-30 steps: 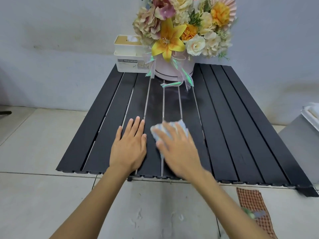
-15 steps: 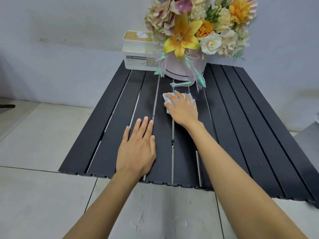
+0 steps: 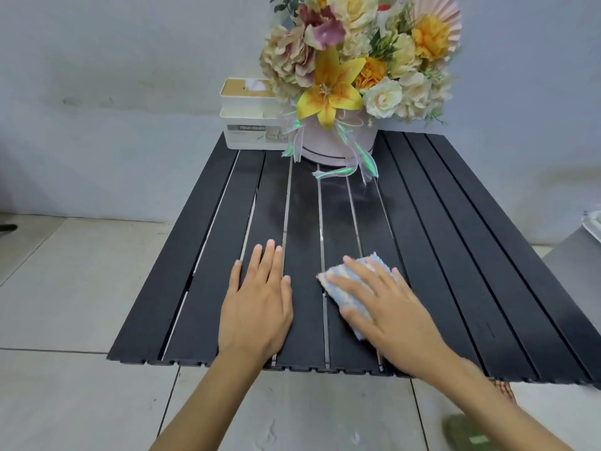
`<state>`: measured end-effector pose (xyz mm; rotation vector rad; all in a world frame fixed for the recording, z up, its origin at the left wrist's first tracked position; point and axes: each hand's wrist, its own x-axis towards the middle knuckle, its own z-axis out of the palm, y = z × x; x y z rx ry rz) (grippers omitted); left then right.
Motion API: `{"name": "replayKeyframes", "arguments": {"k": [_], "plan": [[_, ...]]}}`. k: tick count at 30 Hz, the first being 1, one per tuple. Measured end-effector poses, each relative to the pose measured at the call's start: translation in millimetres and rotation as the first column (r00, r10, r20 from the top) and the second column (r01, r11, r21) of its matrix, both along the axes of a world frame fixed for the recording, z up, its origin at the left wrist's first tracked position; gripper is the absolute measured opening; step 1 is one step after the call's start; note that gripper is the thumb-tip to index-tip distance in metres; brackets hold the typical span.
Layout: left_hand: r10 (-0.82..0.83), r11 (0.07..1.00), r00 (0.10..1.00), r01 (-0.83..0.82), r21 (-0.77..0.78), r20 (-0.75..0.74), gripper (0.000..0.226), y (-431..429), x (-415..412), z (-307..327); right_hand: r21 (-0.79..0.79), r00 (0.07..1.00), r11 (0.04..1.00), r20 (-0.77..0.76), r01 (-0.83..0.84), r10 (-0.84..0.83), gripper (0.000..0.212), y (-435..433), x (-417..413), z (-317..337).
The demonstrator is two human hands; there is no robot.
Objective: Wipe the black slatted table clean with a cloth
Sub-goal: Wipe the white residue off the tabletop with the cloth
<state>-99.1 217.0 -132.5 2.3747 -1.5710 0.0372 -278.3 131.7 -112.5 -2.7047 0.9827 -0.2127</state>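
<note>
Fingers [image 3: 361, 270] of the right hand [image 3: 390, 307] lie straight and spread, pressing the cloth [image 3: 349, 296] flat on the black slatted table [image 3: 455, 255]. The cloth is pale blue with whitish checks and a zigzag edge, bunched under the palm so that only its far and left parts show. It sits on the middle slats, near the front edge. Just beside it the left hand [image 3: 257, 310] rests flat, fingers straight and together. The dark slats run away from the person, with bright gaps between the middle ones and a dull smeared sheen farther up. At the far end stand a flower arrangement [image 3: 354, 70] and a white tissue holder [image 3: 250, 125]. Half a second ago the right hand and cloth were up by the flowers' ribbon; they have slid back toward the front, while the left hand has stayed put.
</note>
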Motion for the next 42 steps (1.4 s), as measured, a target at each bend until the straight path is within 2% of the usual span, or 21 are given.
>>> {"name": "replayKeyframes", "arguments": {"k": [4, 8, 10, 13, 16, 18, 20, 22, 24, 26, 28, 30, 32, 34, 36, 38, 42], "plan": [[0.009, 1.000, 1.000, -0.009, 0.017, 0.027, 0.075, 0.3, -0.9, -0.5, 0.036, 0.984, 0.983, 0.004, 0.181, -0.181, 0.045, -91.4, 64.1, -3.6], [0.012, 1.000, 1.000, -0.012, 0.017, 0.024, 0.076, 0.0, -1.3, -0.2, 0.019, 0.964, 0.965, 0.032, 0.263, -0.263, 0.043, -99.8, 103.0, -5.0], [0.005, 1.000, 1.000, -0.005, 0.022, 0.027, 0.076, -0.6, -0.8, 0.0, -0.049, 0.979, 0.981, 0.093, 0.186, -0.181, 0.042, -70.1, 95.0, -4.2], [-0.006, 1.000, 1.000, 0.006, 0.014, 0.029, 0.077, -1.1, 1.6, -0.6, -0.104, 0.987, 0.995, 0.161, -0.011, 0.028, 0.045, 2.4, 55.3, -6.6], [-0.014, 0.999, 1.000, 0.014, 0.030, 0.017, 0.078, 0.1, 1.4, 0.2, -0.080, 0.991, 0.992, 0.091, -0.096, 0.103, 0.044, 57.3, -6.7, -11.3], [-0.007, 1.000, 1.000, 0.007, 0.014, 0.013, 0.077, 0.0, 0.4, 0.2, -0.029, 0.994, 0.995, 0.051, -0.095, 0.097, 0.044, 49.4, -40.0, -7.0], [-0.004, 1.000, 1.000, 0.004, 0.001, 0.016, 0.076, -1.3, -0.6, -0.7, 0.007, 1.000, 1.000, 0.008, 0.005, -0.005, 0.047, 13.2, -55.9, -4.6], [-0.006, 1.000, 1.000, 0.006, 0.010, 0.019, 0.076, -0.8, -0.1, -1.1, -0.051, 0.983, 0.982, -0.022, 0.183, -0.184, 0.054, -36.1, -56.6, -4.6], [-0.018, 1.000, 0.999, 0.017, 0.022, 0.035, 0.076, -0.6, -0.2, 0.2, -0.061, 0.947, 0.948, -0.046, 0.314, -0.317, 0.047, -81.0, -48.5, -2.3], [-0.024, 0.999, 0.999, 0.022, 0.041, 0.048, 0.066, -1.2, -2.4, 4.2, -0.023, 0.932, 0.932, -0.017, 0.361, -0.361, 0.044, -100.5, -37.9, -2.7], [0.005, 0.999, 1.000, -0.005, 0.054, -0.001, 0.051, -5.6, -5.8, 9.2, -0.013, 0.942, 0.942, 0.001, 0.335, -0.335, 0.048, -91.1, -36.4, -5.7], [-0.018, 0.999, 0.991, 0.024, 0.042, -0.135, 0.048, -14.4, -16.0, 16.8, -0.013, 0.975, 0.975, 0.025, 0.223, -0.222, 0.060, -55.8, -52.3, -3.8], [-0.100, 0.995, 0.957, 0.103, -0.004, -0.272, 0.047, -23.0, -35.2, 21.9, 0.024, 0.998, 0.998, 0.041, 0.055, -0.056, 0.054, -14.1, -85.7, -2.9], [-0.177, 0.984, 0.930, 0.179, -0.022, -0.323, 0.049, -29.9, -55.5, 20.0, 0.044, 0.999, 0.998, 0.017, -0.047, 0.046, 0.047, 11.4, -126.1, -0.2], [-0.221, 0.973, 0.960, 0.228, 0.025, -0.174, 0.056, -34.9, -70.9, 10.1, 0.076, 1.000, 0.997, -0.007, -0.011, 0.011, 0.045, 9.4, -154.2, 5.2], [-0.224, 0.974, 0.974, 0.225, 0.035, -0.018, 0.074, -37.1, -75.4, 1.8, 0.104, 0.995, 0.989, 0.005, 0.103, -0.104, 0.044, -14.7, -161.8, 6.5], [-0.202, 0.979, 0.979, 0.201, 0.020, 0.008, 0.078, -36.6, -77.2, -2.2, -0.010, 0.922, 0.922, -0.002, 0.387, -0.387, 0.042, -93.3, -139.2, -2.1]]}}
